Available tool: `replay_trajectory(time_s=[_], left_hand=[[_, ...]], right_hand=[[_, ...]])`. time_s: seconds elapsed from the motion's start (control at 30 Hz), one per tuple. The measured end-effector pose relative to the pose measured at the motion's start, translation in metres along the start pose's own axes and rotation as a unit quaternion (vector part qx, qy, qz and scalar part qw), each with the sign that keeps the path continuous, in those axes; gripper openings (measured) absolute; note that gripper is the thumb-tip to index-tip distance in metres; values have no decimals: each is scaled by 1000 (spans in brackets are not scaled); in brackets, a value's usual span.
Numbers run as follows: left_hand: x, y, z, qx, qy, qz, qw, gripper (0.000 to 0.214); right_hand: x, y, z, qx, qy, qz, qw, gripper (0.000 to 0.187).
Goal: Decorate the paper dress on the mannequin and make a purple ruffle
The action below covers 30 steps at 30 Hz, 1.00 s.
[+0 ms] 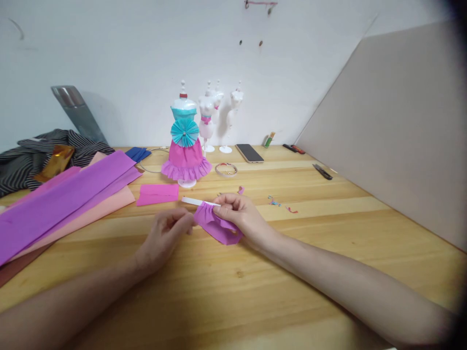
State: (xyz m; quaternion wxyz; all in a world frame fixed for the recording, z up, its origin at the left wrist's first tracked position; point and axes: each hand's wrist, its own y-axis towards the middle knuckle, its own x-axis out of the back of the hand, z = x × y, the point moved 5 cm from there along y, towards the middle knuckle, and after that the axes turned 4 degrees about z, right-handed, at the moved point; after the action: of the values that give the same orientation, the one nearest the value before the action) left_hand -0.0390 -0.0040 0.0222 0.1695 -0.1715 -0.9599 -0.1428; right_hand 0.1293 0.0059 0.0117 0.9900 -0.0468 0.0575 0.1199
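My right hand pinches a gathered strip of purple crepe paper together with a narrow white strip along its top edge. Small pleats run beneath the white strip, and the paper's lower part hangs loose above the wooden table. My left hand is curled at the left edge of the purple paper, thumb and fingertips closed on its corner. Behind the hands stands a small dress form wearing a turquoise top with a pleated fan rosette and a pink skirt ending in a purple ruffle.
Purple and peach paper sheets lie left beside a striped cloth. A folded pink paper is near my left hand. Farther back are white dress forms, a phone, a tape ring and a cutter. Scraps lie right.
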Motion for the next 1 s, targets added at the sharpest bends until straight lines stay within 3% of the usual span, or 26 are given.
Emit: replay_trajectory(time_s=[0.1, 0.17, 0.33, 0.4, 0.5, 0.67, 1.0], left_hand=[[17, 0, -6, -45, 62, -102, 992, 30], [21, 2, -12, -72, 115, -122, 983, 28], [3, 7, -13, -35, 170, 49, 984, 38], [-2, 6, -10, -2, 182, 86, 980, 45], [-3, 6, -10, 11, 202, 85, 976, 46], [-1, 6, -8, -20, 241, 67, 968, 31], [-7, 9, 5, -5, 124, 107, 986, 35]], right_hand=[[1, 1, 2, 6, -42, 2, 999, 26], [0, 1, 4, 21, -88, 10, 996, 22], [-4, -3, 10, 100, -234, 32, 967, 11], [-5, -4, 11, 119, -279, 32, 952, 11], [-6, -5, 11, 132, -311, 32, 941, 10], [-7, -6, 10, 129, -312, 37, 941, 9], [-10, -5, 3, 114, -281, 73, 950, 19]])
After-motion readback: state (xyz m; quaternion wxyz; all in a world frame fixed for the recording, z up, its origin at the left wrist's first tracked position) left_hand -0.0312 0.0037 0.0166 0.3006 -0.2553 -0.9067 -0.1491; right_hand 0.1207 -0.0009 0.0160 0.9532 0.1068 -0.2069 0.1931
